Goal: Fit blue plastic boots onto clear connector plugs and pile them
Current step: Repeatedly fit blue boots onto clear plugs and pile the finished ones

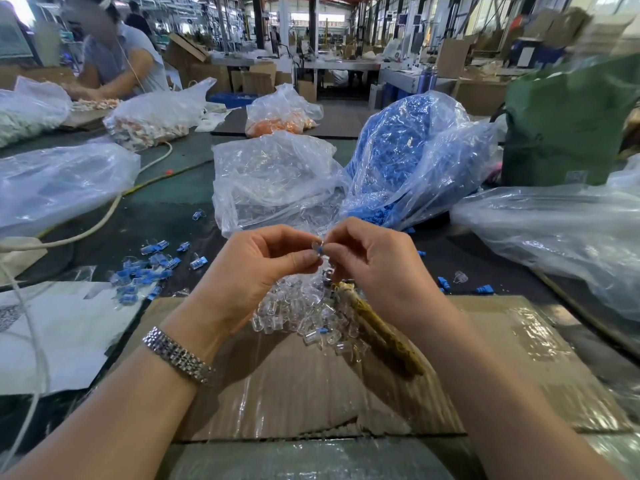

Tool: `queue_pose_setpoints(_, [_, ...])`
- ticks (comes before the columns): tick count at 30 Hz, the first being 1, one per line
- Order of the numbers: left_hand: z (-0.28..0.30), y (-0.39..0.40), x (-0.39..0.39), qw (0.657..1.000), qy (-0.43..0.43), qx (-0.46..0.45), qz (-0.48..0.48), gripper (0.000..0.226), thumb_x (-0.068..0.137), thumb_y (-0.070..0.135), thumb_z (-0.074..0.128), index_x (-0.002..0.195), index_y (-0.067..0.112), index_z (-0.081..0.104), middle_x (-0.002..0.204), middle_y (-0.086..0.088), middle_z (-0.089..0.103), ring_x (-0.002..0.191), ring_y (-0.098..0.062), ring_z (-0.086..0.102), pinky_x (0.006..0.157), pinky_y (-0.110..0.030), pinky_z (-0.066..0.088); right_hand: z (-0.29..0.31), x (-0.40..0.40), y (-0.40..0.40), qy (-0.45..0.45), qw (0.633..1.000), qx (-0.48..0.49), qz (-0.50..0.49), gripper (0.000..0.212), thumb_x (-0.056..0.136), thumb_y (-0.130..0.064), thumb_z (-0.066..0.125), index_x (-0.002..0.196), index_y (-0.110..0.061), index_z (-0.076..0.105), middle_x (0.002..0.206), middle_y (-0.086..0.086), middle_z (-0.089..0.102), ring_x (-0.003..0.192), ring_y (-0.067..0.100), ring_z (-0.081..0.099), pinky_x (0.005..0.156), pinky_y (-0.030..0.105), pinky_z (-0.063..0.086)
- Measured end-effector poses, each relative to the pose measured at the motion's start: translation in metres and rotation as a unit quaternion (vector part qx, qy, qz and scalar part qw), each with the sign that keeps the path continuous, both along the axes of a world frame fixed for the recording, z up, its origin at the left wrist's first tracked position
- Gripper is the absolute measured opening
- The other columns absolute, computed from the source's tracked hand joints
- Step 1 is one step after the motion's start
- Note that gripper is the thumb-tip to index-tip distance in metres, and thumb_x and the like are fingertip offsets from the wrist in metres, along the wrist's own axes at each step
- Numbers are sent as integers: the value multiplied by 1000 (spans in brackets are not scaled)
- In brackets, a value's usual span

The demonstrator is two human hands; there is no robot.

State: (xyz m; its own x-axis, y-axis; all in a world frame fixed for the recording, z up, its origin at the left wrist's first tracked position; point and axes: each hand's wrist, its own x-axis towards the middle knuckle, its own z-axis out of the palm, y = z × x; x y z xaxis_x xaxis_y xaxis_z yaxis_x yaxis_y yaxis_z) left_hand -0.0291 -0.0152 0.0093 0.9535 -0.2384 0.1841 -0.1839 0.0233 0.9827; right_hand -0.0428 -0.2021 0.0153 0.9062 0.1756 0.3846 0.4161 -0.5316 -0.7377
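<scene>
— What's in your fingers?
— My left hand (256, 261) pinches a clear plug (316, 244); my right hand (372, 258) pinches the blue boot (320, 251) against it. Finished pile (145, 271) lies left of my grip.

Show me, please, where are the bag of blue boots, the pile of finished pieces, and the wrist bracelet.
bag of blue boots (412, 143): head view, on the bag's bulging blue middle.
pile of finished pieces (145, 271): head view, centre of the pile.
bracelet (178, 356): head view, on its metal links.
</scene>
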Motion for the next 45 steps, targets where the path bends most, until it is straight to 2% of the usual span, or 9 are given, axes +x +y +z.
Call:
queue_pose_setpoints(4, [1,-5,-3,990,-93,88,51,19,82,3,75,99,12,76,90,-1,79,86,-13,75,77,-15,55,-1,0,6,36,999,1,-27,10,101,-26,60,95,-20,66,72,-1,69,65,11,68,76,45,58])
queue_pose_setpoints(11, [3,-2,0,1000,23,-10,3,29,72,12,71,99,5,74,91,-15,78,82,-21,75,77,-24,60,0,-3,5,-77,994,-82,-3,5,100,-22,61,99,-17,63,81,-7,63,76,21,61,72,47,52])
queue_pose_setpoints(16, [4,16,7,993,10,110,38,18,80,9,78,97,14,75,89,-3,78,83,-17,74,74,-21,58,-1,8,-10,1,997,-59,-52,6,99,-23,62,101,-28,66,77,-13,66,70,3,63,68,33,53])
queue_pose_setpoints(20, [1,51,25,906,-41,314,282,15,85,8,74,84,22,72,81,0,73,79,-20,69,71,-29,50,0,22,-48,54,958,-157,-236,11,100,-21,60,108,-21,68,101,1,72,92,22,65,86,39,54])
queue_pose_setpoints(24, [1,70,29,785,-72,473,393,17,82,9,70,91,22,73,107,-13,63,103,-37,59,87,-45,49,-11,27,-59,172,897,-296,-279,13,95,-28,66,102,-17,69,104,8,69,98,29,61,90,42,51])
queue_pose_setpoints(29, [-2,51,27,851,-57,485,193,29,83,2,67,98,26,77,91,6,70,80,-7,63,67,-23,45,-18,32,-55,189,869,-363,-278,16,95,-16,63,109,-21,68,109,6,67,106,30,58,96,45,46])
queue_pose_setpoints(32, [-6,44,25,852,-56,510,107,34,85,1,67,104,27,77,97,9,72,85,-4,64,78,-19,46,-19,33,-50,173,872,-372,-267,15,95,-14,61,106,-21,68,106,5,67,105,29,59,92,43,43])
queue_pose_setpoints(41, [-19,37,26,859,-98,492,104,11,87,18,79,95,25,77,89,12,73,81,3,64,79,-19,52,-15,32,-43,188,884,-348,-249,21,95,-7,58,108,-18,70,91,5,57,86,29,54,96,44,48])
queue_pose_setpoints(45, [-19,38,26,865,-106,473,129,6,88,28,78,82,29,75,83,15,70,79,3,62,76,-18,49,-9,28,-44,146,905,-304,-262,27,96,-8,57,112,-21,75,100,7,70,97,30,63,96,43,50])
